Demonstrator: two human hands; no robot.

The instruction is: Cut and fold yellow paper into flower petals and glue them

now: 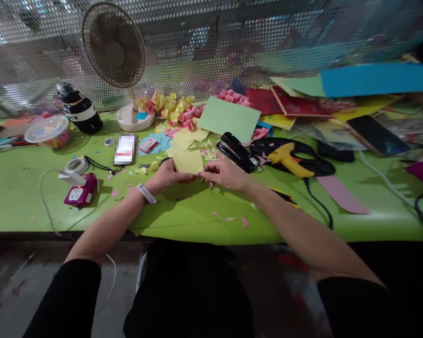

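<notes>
A small square of yellow paper [189, 162] is held up over the green table, between both hands. My left hand [167, 177] grips its left and lower edge, thumb laid along the bottom. At the lower right corner, my right hand [223, 173] pinches the paper between thumb and fingers. Just beyond the hands lie more yellow paper pieces [186, 138] and many small scraps. Close to my right hand rests a black stapler [238, 152]. A light green sheet [229, 118] leans behind it on folded pink and yellow paper pieces [172, 108].
A fan [114, 49], a black bottle [79, 110] and a lidded tub [49, 131] stand at the back left. A purple plug adapter [81, 190] with a cable sits front left. On the right are a yellow glue gun [287, 158], a dark phone [377, 134] and stacked coloured sheets [377, 80].
</notes>
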